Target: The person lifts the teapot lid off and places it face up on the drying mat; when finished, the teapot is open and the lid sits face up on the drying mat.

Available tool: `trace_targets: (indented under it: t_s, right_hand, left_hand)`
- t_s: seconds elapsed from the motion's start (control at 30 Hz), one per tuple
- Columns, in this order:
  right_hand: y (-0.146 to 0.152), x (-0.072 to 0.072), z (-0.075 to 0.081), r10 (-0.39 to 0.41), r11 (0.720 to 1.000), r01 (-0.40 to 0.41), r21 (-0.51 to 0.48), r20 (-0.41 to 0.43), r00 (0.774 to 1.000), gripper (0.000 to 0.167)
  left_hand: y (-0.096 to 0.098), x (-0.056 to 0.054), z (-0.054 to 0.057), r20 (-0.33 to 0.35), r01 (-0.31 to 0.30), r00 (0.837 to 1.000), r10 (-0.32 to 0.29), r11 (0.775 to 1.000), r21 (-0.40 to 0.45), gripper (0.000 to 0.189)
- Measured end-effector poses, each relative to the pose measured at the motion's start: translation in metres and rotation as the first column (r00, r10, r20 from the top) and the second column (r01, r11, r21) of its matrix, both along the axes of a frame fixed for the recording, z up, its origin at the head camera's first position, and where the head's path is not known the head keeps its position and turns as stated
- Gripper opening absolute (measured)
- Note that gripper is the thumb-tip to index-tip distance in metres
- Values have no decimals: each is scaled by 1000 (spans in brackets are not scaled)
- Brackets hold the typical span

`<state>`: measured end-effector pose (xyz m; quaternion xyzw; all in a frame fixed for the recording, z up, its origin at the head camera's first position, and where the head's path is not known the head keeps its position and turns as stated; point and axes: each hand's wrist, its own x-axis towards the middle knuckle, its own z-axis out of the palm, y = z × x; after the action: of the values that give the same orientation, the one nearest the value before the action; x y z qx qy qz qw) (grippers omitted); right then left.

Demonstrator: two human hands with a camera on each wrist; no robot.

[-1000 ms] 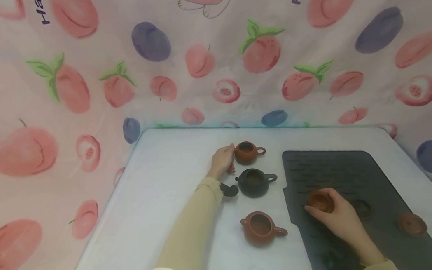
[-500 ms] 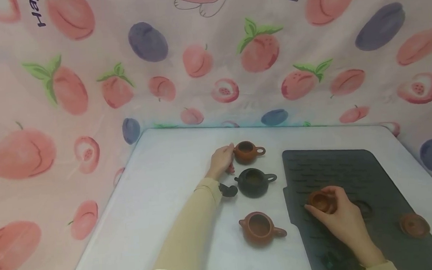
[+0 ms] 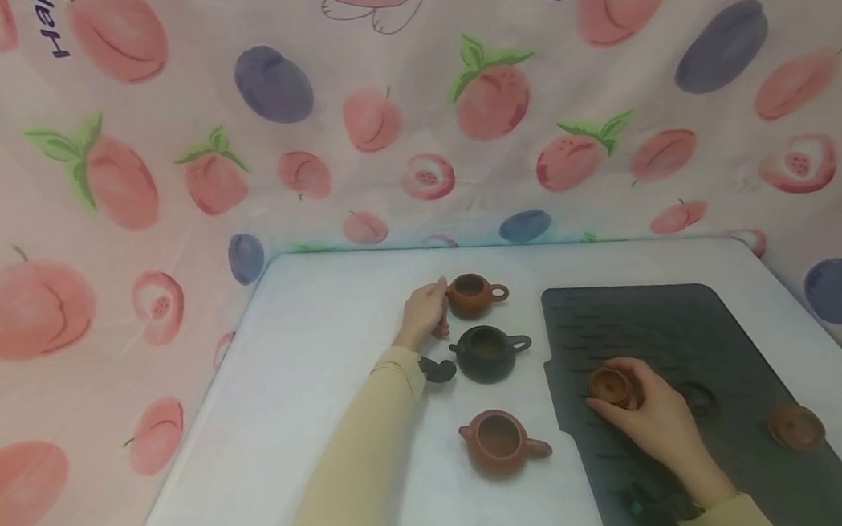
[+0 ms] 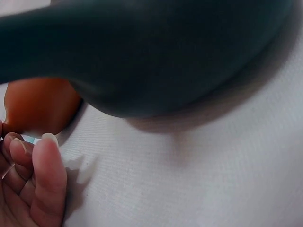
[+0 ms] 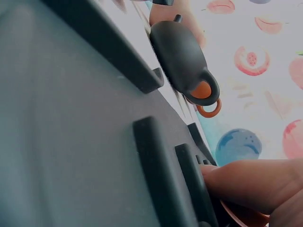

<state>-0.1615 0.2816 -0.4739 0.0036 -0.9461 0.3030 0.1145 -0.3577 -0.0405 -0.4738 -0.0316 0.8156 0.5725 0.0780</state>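
Observation:
At the back of the table, my left hand (image 3: 424, 311) holds the spout side of an orange-brown teapot (image 3: 470, 295), fingers curled at the spout in the left wrist view. That lidless pot stands upright. My right hand (image 3: 650, 410) grips a small brown clay cup (image 3: 609, 387) over the dark tea tray (image 3: 634, 314), thumb on the near side. Only a bit of the cup's rim (image 5: 246, 215) shows below the thumb in the right wrist view. A black teapot (image 3: 486, 354) stands just in front of the orange-brown one, close by my left wrist.
A reddish-brown teapot (image 3: 499, 443) with a straight handle stands left of the tray. On the tray sit a small dark round piece (image 3: 697, 399) and, at its right edge, a brown cup-like piece (image 3: 796, 427). A fruit-print cloth (image 3: 357, 162) hangs behind the white table (image 3: 310, 342).
The right hand has tilted the cup slightly, so its opening shows rounder. The left hand stays at the teapot's spout. The whole head view has shifted a little.

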Motion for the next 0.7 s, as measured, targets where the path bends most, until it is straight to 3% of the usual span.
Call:
trace_targets:
  t_s: [0.43, 0.7]
  right_hand:
    - [-3, 8, 2, -8, 1000, 9, -19, 72, 997, 75]
    - [-6, 5, 9, 18, 999, -18, -32, -6, 1000, 79]
  left_hand:
    - [-1, 4, -1, 15, 1, 1000, -1, 1000, 4, 53]
    - [-5, 5, 9, -34, 1, 999, -1, 1000, -18, 54]
